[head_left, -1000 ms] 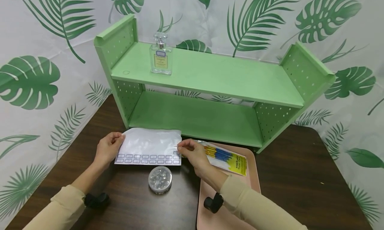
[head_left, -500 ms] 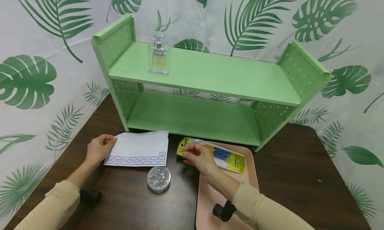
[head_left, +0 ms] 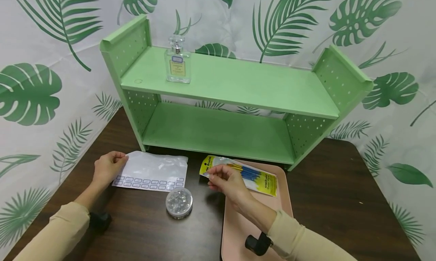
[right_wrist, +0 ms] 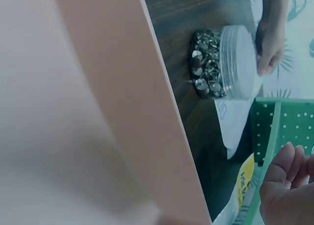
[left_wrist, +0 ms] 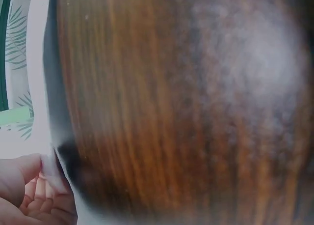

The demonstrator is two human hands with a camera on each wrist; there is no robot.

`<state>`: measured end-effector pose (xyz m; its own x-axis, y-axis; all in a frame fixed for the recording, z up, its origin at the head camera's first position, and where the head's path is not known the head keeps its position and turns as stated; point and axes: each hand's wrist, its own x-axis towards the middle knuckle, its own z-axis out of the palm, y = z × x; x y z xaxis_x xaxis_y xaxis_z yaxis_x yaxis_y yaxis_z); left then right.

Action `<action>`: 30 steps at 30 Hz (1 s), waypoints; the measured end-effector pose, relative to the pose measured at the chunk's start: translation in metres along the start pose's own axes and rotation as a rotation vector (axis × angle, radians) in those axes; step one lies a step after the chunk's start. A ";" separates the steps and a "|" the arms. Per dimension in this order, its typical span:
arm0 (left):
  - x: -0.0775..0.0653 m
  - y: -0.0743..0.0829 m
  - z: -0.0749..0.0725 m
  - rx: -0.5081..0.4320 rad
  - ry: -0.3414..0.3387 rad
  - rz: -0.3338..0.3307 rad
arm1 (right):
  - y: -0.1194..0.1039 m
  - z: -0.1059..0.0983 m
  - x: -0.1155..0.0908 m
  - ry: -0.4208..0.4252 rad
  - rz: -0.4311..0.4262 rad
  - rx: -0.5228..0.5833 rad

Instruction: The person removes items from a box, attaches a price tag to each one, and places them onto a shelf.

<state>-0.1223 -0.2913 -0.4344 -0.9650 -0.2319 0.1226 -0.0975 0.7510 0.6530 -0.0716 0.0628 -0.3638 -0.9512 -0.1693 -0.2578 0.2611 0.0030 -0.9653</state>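
Note:
My left hand (head_left: 108, 169) pinches the left edge of a white sheet of small blue-outlined labels (head_left: 153, 165), which lies tilted over the table. The rows of labels run along the sheet's front edge. In the left wrist view, the thumb and fingers (left_wrist: 37, 195) grip the paper's edge. To the right of the sheet, my right hand (head_left: 229, 183) is raised with thumb and forefinger together, holding a small sticker label seen almost edge-on at the fingertips. A round clear jar of silver thumbtacks (head_left: 179, 202) stands just in front of the sheet's right corner.
A pack of artist brushes (head_left: 252, 174) lies over the back of a pink tray (head_left: 238, 230), beneath my right hand. Behind stands a green two-tier shelf (head_left: 235, 79), with a labelled glass perfume bottle (head_left: 178, 66) on its upper tier. The dark table (head_left: 334, 200) extends right.
My right hand has drawn away from the sheet's right end with the small label. My left hand has moved the sheet left and slightly toward me. More of the brush pack shows now.

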 end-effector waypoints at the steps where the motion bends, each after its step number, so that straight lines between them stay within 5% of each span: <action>1: -0.001 0.000 0.000 -0.003 0.002 -0.001 | 0.000 0.000 -0.001 -0.003 -0.005 -0.004; 6: -0.004 0.005 0.000 -0.024 0.096 0.057 | 0.000 0.000 -0.003 -0.023 -0.046 -0.041; 10: -0.014 0.038 0.000 -0.091 0.146 0.170 | -0.002 -0.002 -0.005 -0.036 -0.078 -0.097; 12: -0.023 0.064 0.002 -0.164 0.060 0.245 | -0.002 -0.002 -0.007 -0.033 -0.086 -0.126; 15: -0.039 0.103 0.009 -0.305 -0.177 0.327 | -0.002 -0.002 -0.009 -0.023 -0.097 -0.159; 18: -0.056 0.133 0.020 -0.418 -0.399 0.341 | 0.001 -0.002 -0.013 -0.018 -0.096 -0.175; 20: -0.066 0.145 0.025 -0.443 -0.486 0.343 | 0.003 -0.002 -0.016 -0.026 -0.102 -0.182; 30: -0.093 0.157 0.037 -0.439 -0.495 0.481 | 0.012 0.001 -0.037 -0.046 -0.093 -0.199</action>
<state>-0.0570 -0.1294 -0.3709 -0.8828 0.4311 0.1865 0.3594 0.3643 0.8592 -0.0333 0.0681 -0.3658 -0.9600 -0.2226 -0.1700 0.1313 0.1788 -0.9751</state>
